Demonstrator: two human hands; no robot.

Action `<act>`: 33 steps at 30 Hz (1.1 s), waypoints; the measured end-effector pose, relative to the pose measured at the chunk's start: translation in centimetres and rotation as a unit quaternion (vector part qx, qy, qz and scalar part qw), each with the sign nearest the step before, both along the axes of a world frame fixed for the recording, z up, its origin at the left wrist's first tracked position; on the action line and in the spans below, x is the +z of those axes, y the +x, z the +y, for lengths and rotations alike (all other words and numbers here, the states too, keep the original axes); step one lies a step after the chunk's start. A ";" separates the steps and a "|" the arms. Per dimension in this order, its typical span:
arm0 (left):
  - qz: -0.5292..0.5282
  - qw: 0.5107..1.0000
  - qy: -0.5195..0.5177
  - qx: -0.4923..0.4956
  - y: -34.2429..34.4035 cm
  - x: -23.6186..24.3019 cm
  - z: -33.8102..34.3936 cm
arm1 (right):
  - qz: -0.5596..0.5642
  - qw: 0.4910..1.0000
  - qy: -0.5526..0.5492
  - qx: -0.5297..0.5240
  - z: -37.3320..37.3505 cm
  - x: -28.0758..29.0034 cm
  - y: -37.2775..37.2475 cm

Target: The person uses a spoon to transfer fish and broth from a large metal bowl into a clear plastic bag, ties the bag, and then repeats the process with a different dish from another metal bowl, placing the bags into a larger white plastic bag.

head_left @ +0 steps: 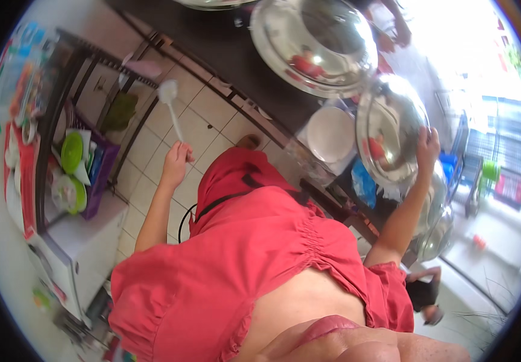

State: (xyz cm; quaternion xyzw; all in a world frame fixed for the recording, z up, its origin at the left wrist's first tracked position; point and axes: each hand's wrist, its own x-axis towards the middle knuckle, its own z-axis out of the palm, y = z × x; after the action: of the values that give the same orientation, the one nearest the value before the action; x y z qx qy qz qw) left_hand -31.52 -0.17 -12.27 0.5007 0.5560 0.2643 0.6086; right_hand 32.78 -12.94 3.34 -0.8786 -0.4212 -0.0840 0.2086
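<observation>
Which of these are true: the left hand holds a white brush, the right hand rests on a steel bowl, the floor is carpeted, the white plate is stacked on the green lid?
1. The left hand holds a white brush by its handle. True.
2. The right hand rests on a shiny steel bowl. True.
3. The floor is carpeted. False: it is pale tile.
4. The white plate is stacked on the green lid. False: the plate lies by the bowl, the lid sits on the shelf far left.
</observation>
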 end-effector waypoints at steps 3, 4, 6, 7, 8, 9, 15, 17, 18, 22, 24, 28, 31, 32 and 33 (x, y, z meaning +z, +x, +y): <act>0.067 0.998 -0.019 0.000 -0.5 -9.1 0.3 | 0.052 0.998 -0.002 0.035 0.2 1.1 -0.9; 0.086 0.995 -0.002 -0.048 -0.2 -12.9 0.6 | 0.053 0.997 0.007 0.047 0.0 1.1 -0.5; 0.131 0.980 0.060 -0.135 1.4 -22.2 1.4 | 0.113 0.993 0.005 0.024 0.3 2.4 -1.7; 0.174 0.960 0.094 -0.196 3.0 -24.3 2.8 | 0.174 0.985 0.003 -0.017 -0.1 3.1 -2.6; 0.214 0.934 0.133 -0.253 4.5 -26.1 4.1 | 0.122 0.993 0.009 -0.007 -0.8 3.5 -3.7; 0.272 0.894 0.161 -0.316 6.9 -26.4 5.4 | 0.067 0.998 0.014 0.004 -1.3 3.7 -5.1; 0.345 0.814 0.273 -0.379 12.6 -37.0 14.8 | 0.033 0.998 0.039 0.028 -7.0 4.5 -11.3; 0.375 0.677 0.408 -0.484 13.0 -37.7 18.7 | 0.064 0.998 0.025 0.012 -8.4 4.1 -12.8; 0.374 0.674 0.410 -0.488 13.2 -37.7 19.4 | 0.096 0.995 0.004 -0.005 -8.9 3.8 -13.6; 0.216 0.867 0.396 -0.212 14.1 -33.7 21.5 | 0.226 0.972 -0.045 -0.053 -12.3 3.9 -16.5; 0.319 0.828 0.363 -0.285 13.2 -32.3 21.9 | 0.230 0.970 -0.026 -0.077 -13.4 5.4 -17.5; 0.364 0.742 0.318 -0.464 10.8 -30.4 17.5 | 0.213 0.961 0.096 -0.145 -14.6 10.6 -19.8; 0.272 0.804 0.023 -0.527 10.6 -28.7 12.7 | 0.112 0.950 0.187 -0.224 -16.3 13.0 -23.4; 0.270 0.794 -0.012 -0.545 10.5 -27.6 11.3 | 0.084 0.940 0.210 -0.257 -16.4 13.1 -25.1; 0.276 0.761 0.000 -0.588 11.4 -26.7 10.4 | 0.111 0.933 0.183 -0.290 -17.3 13.3 -27.3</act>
State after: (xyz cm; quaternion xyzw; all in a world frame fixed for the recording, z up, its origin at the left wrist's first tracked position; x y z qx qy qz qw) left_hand -20.07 10.19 -38.98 0.7804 0.2966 -0.2947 0.4650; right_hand 5.47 -30.21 16.68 -0.9128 -0.0994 -0.1181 0.3780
